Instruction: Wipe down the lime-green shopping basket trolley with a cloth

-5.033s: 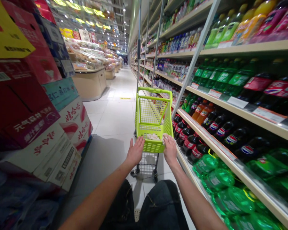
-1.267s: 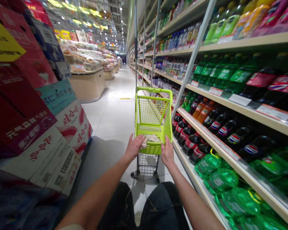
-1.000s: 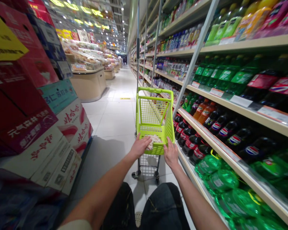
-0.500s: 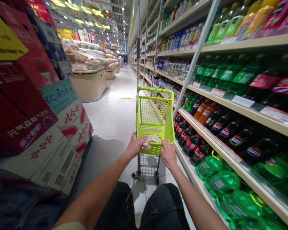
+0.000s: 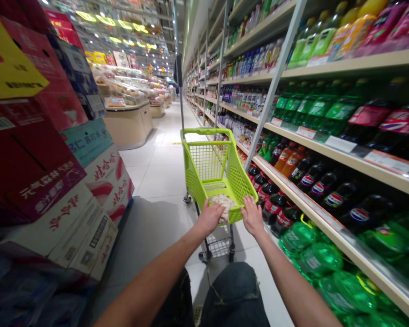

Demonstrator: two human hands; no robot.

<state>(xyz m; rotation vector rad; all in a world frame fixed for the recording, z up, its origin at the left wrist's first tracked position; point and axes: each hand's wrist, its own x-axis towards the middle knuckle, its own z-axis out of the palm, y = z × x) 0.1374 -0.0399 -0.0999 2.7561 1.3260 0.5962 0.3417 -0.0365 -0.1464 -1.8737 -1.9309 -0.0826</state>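
Observation:
A small lime-green shopping cart (image 5: 214,169) stands on the aisle floor in front of me, angled a little to the left. My left hand (image 5: 209,218) is closed on a crumpled whitish cloth (image 5: 225,202) that lies over the cart's near rim. My right hand (image 5: 252,217) rests on the same rim at its right corner, fingers curled over the edge. The basket looks empty apart from the cloth. My knees in dark jeans (image 5: 235,295) show at the bottom.
Shelves of soda bottles (image 5: 327,190) run along the right, close to the cart. Stacked red and white cartons (image 5: 54,181) stand on the left. A tiled aisle (image 5: 160,168) stretches ahead past a deli counter (image 5: 127,122). A thin pole (image 5: 179,86) rises from the cart.
The cart has swung its front to the left and shifted slightly leftward in view. Both hands stayed on the near rim and moved right and lower with it.

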